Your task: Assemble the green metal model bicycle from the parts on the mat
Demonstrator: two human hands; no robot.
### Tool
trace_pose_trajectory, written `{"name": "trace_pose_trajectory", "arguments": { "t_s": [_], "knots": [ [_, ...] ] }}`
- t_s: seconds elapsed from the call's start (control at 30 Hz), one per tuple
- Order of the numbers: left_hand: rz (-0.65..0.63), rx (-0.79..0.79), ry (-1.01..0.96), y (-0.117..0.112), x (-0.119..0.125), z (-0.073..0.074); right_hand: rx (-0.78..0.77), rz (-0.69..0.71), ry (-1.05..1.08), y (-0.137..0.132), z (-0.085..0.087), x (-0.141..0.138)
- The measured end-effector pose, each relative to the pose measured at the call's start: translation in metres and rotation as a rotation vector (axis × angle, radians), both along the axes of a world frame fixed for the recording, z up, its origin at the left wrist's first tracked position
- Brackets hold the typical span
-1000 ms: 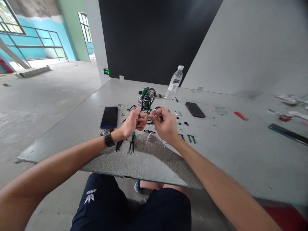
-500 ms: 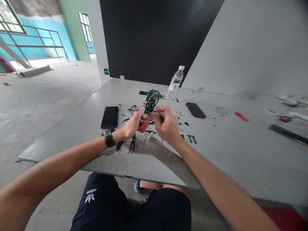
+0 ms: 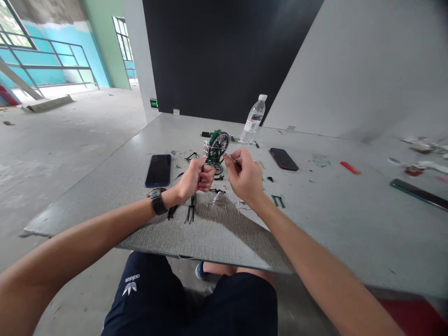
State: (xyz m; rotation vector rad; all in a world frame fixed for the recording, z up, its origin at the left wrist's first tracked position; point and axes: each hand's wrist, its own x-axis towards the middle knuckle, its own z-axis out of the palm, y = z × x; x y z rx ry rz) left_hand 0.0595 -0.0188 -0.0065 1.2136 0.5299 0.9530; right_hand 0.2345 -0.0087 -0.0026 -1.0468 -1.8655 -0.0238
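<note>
Head view | left hand [image 3: 199,176] fingers clenched on green model bike [image 3: 216,146], over bench [image 3: 224,242] | right hand [image 3: 246,176] fingers pinching thin item [image 3: 228,157], unclear, near wheel [image 3: 226,138] | step: likely small-part assembly | next: steady bike, fine alignment

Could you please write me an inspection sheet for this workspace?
Surface: grey textured tabletop, partly shadowed.
Job's things: green-and-black miniature bicycle assembly with a spoked wheel, held; black two-pronged fork and green two-legged piece, both lying loose.
Clutter: blue-edged black rectangular phone; clear plastic bottle with white cap; red elongated piece.
Left hand: holding the assembly.
Right hand: pinching something thin, too small to identify.
Cables: nothing seen.
Surroundings: flat black upright panel behind; grey metal railing, far left.
</note>
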Motion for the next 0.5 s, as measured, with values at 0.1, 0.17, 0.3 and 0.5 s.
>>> {"name": "trace_pose_trajectory", "arguments": {
  "t_s": [0.1,0.17,0.3,0.5],
  "knots": [
    [0.028,0.001,-0.027,0.0004,-0.0009,0.0022,-0.041,0.008,-0.019,0.0025,-0.0012,0.0012],
    [0.046,-0.017,-0.036,0.0003,-0.0014,0.0044,-0.064,0.042,-0.027,0.0033,-0.0024,0.0014],
    [0.050,-0.063,-0.044,0.0007,-0.0018,0.0070,-0.089,0.077,-0.056,0.0033,-0.0042,0.0004],
    [0.050,-0.112,-0.076,0.0023,-0.0018,0.0064,-0.166,0.045,-0.140,0.0015,-0.0023,0.0004]
  ]
}}
